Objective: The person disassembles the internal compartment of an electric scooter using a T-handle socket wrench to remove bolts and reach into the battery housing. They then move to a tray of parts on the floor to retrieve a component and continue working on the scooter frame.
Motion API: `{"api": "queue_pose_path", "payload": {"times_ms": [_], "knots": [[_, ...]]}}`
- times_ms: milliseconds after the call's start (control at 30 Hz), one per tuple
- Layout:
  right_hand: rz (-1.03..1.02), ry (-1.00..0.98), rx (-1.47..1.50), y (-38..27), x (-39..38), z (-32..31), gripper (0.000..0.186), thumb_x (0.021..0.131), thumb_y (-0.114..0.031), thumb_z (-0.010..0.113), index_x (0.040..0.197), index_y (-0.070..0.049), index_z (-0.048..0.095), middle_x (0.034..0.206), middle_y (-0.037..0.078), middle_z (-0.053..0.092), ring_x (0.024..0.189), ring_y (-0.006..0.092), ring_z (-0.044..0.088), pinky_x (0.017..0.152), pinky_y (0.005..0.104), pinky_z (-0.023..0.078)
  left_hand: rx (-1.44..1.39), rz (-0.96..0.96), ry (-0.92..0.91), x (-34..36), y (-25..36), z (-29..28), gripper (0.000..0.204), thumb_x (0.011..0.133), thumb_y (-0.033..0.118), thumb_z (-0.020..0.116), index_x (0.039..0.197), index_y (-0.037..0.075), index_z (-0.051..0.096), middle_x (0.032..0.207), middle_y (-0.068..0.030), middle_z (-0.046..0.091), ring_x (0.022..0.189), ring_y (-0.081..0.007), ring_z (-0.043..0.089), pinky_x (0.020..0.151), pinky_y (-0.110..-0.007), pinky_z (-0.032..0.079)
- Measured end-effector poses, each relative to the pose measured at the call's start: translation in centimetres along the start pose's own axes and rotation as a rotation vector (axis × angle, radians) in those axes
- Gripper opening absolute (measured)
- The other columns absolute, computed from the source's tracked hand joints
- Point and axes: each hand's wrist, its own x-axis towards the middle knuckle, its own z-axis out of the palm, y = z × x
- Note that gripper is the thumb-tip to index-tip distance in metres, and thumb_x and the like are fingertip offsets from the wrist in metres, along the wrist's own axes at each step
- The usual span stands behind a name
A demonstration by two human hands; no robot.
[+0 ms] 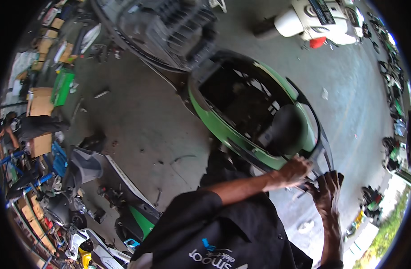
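A green scooter body (205, 112) stands in front of me, its seat opening uncovered and dark inside. At its tail end, my left hand (296, 171) is closed, fingers curled in beside the rear edge of the green panel. Just to the right, my right hand (326, 190) is closed too, by the end of the black rear grab rail (323, 141). A small dark piece shows between the two hands, too small and blurred to name. What the fingers hold is hidden. A round dark cover (288, 130) sits over the rear of the opening.
A black scooter floorboard section (165, 31) extends at the far end. At the upper right stands a white scooter (322, 22). Left are cardboard boxes (41, 102), a green box (63, 87), parked scooters and another person (32, 127). Loose parts lie on the grey floor (133, 112).
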Motion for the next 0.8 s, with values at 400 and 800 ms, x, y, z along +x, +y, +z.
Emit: {"api": "queue_pose_path", "payload": {"times_ms": [400, 800], "knots": [[0.381, -0.339, 0.164, 2.6, -3.0, 1.6, 0.009, 0.082, -0.005, 0.052, 0.080, 0.000, 0.060, 0.068, 0.016, 0.058, 0.065, 0.0378, 0.056, 0.060, 0.0443, 0.042, -0.099, -0.059, 0.129, 0.6, -0.4, -1.3, 0.029, 0.073, 0.015, 0.069, 0.093, 0.001, 0.054, 0.078, -0.0149, 0.062, 0.079, -0.0309, 0.063, 0.076, -0.042, 0.044], [0.336, -0.475, 0.721, 1.4, -2.5, 0.2, 0.032, 0.087, -0.009, 0.054, 0.117, 0.001, 0.059, 0.072, 0.020, 0.063, 0.059, 0.0283, 0.059, 0.055, 0.0366, 0.044, 0.354, 0.216, -0.089, 1.0, -0.9, 0.1, 0.016, 0.083, 0.024, 0.058, 0.079, 0.008, 0.058, 0.070, -0.0095, 0.060, 0.068, -0.0225, 0.063, 0.059, -0.039, 0.047]]}}
